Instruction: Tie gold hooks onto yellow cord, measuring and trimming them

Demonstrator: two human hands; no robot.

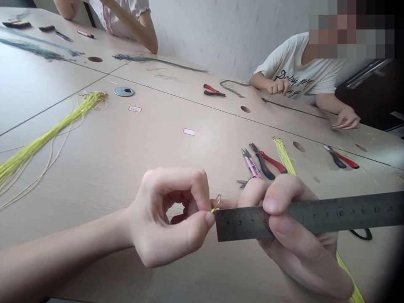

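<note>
Our left hand (pixel 167 214) comes in closest to us, its thumb and forefinger pinched narrowly on a short end of yellow cord (pixel 213 210) that carries a small gold ring (pixel 217 201), while the other fingers curl loosely inward. Our right hand (pixel 293 240) grips a steel ruler (pixel 303 216) between thumb and fingers, with the scale turned up toward us. The cord end and ring sit at the ruler's left end, touching it or just beside it; we cannot tell which.

Just beyond the ruler, on the pale laminate desk (pixel 94 189), lie pink-handled thread snips (pixel 251 163), red-and-black pliers (pixel 267 162) and a bundle of yellow cords (pixel 284 155). A second pair of pliers (pixel 341 157) lies beyond the ruler's right end. Well to the left of the ruler sprawls a long hank of yellow cords (pixel 47 134). Far beyond the ruler, a person in a white T-shirt (pixel 293 71) rests both hands (pixel 279 86) on the desk near a dark cord (pixel 293 108) and red-handled pliers (pixel 214 90). Another person's forearm (pixel 139 29) leans at the desk's far edge.
</note>
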